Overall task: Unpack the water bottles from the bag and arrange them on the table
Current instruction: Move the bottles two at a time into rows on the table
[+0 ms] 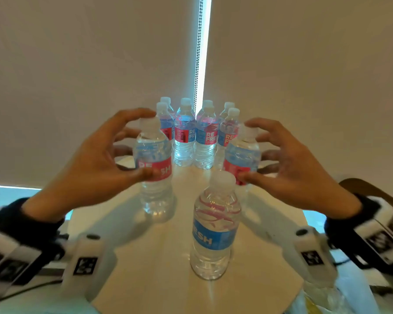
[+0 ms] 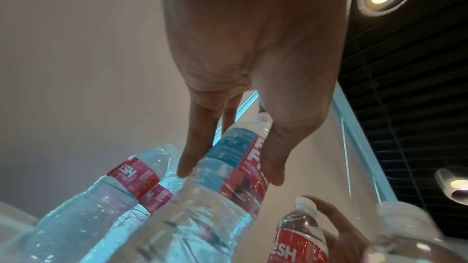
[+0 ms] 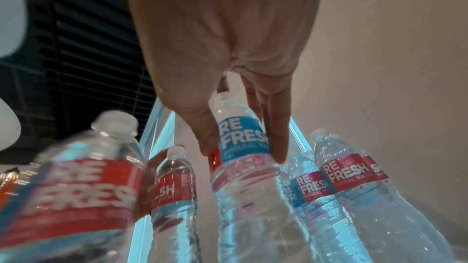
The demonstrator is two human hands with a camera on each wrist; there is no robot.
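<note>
Head view, item list.

Round pale wooden table [image 1: 159, 257]: bears all bottles listed below, each upright.

Left-hand clear plastic water bottle with red-and-blue label and white cap [image 1: 154, 164]: left of table centre, enclosed by left hand [image 1: 93, 159]; thumb laid on the red label band, index finger arched over the cap, remaining fingers curved behind the body. Firm grip or light contact: cannot tell.

Right-hand clear plastic water bottle with red-and-blue label [image 1: 242, 155]: right of centre, enclosed by right hand [image 1: 290, 164]; thumb at the red band, index finger at the cap, other fingers spread wide behind.

Nearest clear plastic bottle with blue label reading "ESH" [image 1: 213, 225]: front of table, between the two wrists, untouched.

Back cluster of clear plastic bottles with red-and-blue labels [image 1: 196, 137]: far edge, packed close, roughly seven caps countable.

Left wrist view: thumb and fingers [image 2: 195, 147] straddling the bottle, one at each side of the label.

Right wrist view: same arrangement, fingers [image 3: 276, 127] long and nearly straight down the blue label side.

Other entries: beige roller blinds [image 1: 77, 75] with bead chain [image 1: 198, 53]; crumpled clear plastic bag [image 1: 327, 295] at lower right, partly cut off.
</note>
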